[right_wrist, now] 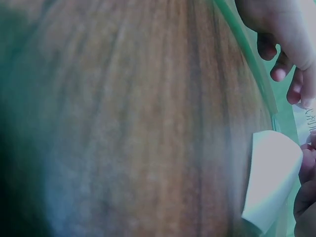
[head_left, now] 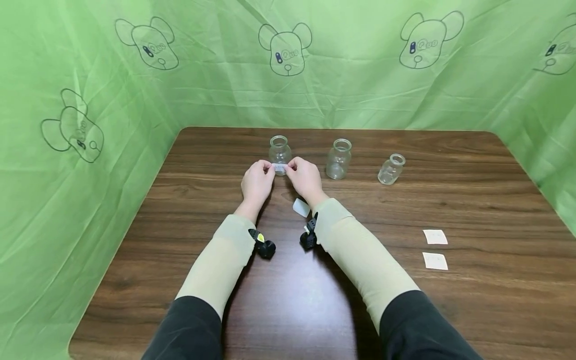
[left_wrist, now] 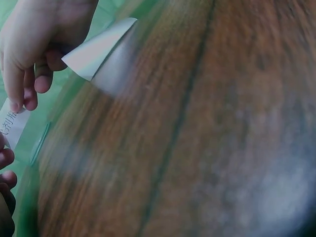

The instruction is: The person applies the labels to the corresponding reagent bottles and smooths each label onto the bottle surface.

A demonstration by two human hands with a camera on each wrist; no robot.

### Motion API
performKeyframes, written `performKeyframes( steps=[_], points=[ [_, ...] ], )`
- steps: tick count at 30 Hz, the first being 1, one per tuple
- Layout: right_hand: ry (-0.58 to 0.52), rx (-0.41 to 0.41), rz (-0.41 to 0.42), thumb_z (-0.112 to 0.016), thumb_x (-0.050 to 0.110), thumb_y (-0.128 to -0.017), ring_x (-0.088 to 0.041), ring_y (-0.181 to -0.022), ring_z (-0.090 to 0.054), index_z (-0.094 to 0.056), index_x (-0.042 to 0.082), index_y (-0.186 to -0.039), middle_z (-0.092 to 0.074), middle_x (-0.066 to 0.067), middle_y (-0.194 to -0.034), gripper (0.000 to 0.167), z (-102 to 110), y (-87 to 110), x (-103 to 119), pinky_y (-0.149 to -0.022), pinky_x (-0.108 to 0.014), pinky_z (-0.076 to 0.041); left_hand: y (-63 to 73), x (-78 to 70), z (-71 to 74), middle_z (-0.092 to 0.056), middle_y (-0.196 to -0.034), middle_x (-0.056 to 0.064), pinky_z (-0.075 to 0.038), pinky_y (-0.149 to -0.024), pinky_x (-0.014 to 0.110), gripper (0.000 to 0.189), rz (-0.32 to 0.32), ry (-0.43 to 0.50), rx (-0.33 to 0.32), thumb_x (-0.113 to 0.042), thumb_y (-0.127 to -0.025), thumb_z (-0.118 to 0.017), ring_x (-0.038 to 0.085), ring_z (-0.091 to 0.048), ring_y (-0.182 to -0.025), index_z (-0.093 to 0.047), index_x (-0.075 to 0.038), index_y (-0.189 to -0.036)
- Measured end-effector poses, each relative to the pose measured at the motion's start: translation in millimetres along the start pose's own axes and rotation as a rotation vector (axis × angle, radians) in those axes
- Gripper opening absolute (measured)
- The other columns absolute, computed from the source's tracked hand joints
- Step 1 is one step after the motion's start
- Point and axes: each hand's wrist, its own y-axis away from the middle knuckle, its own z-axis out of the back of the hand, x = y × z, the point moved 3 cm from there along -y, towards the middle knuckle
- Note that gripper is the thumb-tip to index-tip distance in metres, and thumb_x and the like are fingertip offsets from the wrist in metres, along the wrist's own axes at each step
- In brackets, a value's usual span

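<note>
In the head view my left hand (head_left: 256,183) and right hand (head_left: 307,179) pinch the two ends of a small white label (head_left: 279,167) between thumb and fingers. It is stretched level across the front of the leftmost glass jar (head_left: 280,145), overlapping its lower part. Dark handwriting shows on the label (left_wrist: 11,123) in the left wrist view. A slightly curled piece of white paper (head_left: 301,207) lies on the table near my right wrist. Its curl is plain in the right wrist view, where the paper (right_wrist: 272,180) stands beside the right hand's fingers.
Two more open glass jars stand to the right, a middle one (head_left: 338,160) and a smaller one (head_left: 391,170). Two white paper squares, one farther (head_left: 435,237) and one nearer (head_left: 435,261), lie on the wooden table (head_left: 495,300). Green cloth (head_left: 351,85) hangs around it.
</note>
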Motion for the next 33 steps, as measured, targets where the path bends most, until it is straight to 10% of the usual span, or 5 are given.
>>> performKeyframes(
  steps=[12,26,33],
  points=[
    [-0.028,-0.013,-0.014,-0.061,0.029,-0.09,-0.019,-0.077,-0.057,-0.062,0.011,-0.093,-0.064,-0.001,-0.084,0.018,5.8,0.5,-5.5,-0.072,-0.033,-0.045,1.2,-2.7,-0.4,-0.066,-0.096,-0.001,-0.046,-0.074,0.042,0.022,-0.013,0.02,0.007,-0.034,-0.089,-0.056,0.02,-0.061,-0.092,-0.066,-0.016,-0.097],
    [0.02,0.111,0.077,-0.065,0.041,-0.086,-0.027,-0.112,-0.055,-0.031,0.014,-0.146,-0.058,-0.012,-0.124,0.074,16.0,-16.1,-5.4,-0.091,-0.041,-0.043,-18.0,-1.9,17.8,-0.054,-0.133,0.001,-0.046,-0.076,0.038,0.062,-0.114,0.16,0.146,-0.034,-0.085,-0.067,0.02,-0.061,-0.081,-0.043,-0.022,-0.141],
    [0.084,0.131,0.062,-0.06,0.042,-0.09,-0.028,-0.105,-0.059,-0.032,0.019,-0.147,-0.054,-0.007,-0.132,0.067,12.9,-15.5,0.3,-0.085,-0.043,-0.046,-22.2,-9.2,14.4,-0.054,-0.133,0.005,-0.042,-0.091,0.045,0.061,-0.133,0.067,0.174,-0.039,-0.086,-0.065,0.029,-0.054,-0.114,-0.041,-0.028,-0.142]
  ],
)
